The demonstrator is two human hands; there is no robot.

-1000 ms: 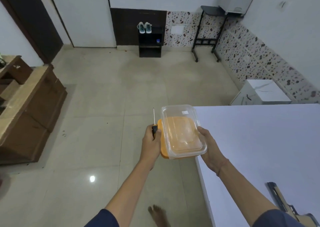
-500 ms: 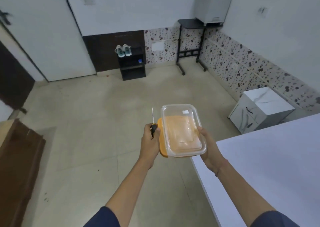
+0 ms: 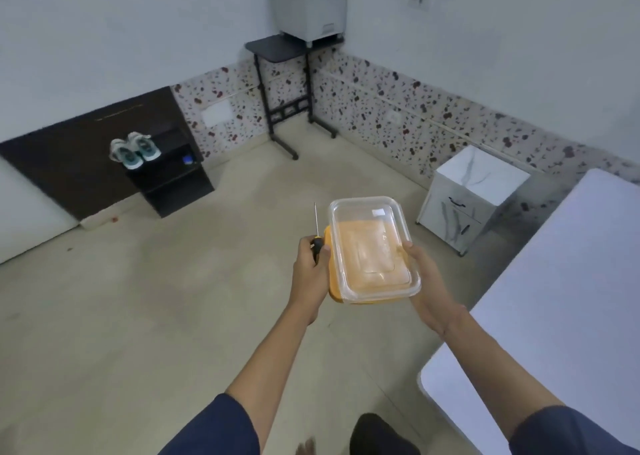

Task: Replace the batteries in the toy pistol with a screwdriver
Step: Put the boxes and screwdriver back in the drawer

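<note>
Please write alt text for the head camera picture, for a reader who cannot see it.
A person's hands hold a clear rectangular plastic box with an orange underside above a beige floor: the right hand grips its right edge, the left hand grips a thin screwdriver with a black handle beside its left edge. A white table stands at the right.

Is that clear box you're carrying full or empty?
Empty, it seems: through the clear box only the orange lid beneath it shows, nothing lying inside.
</note>
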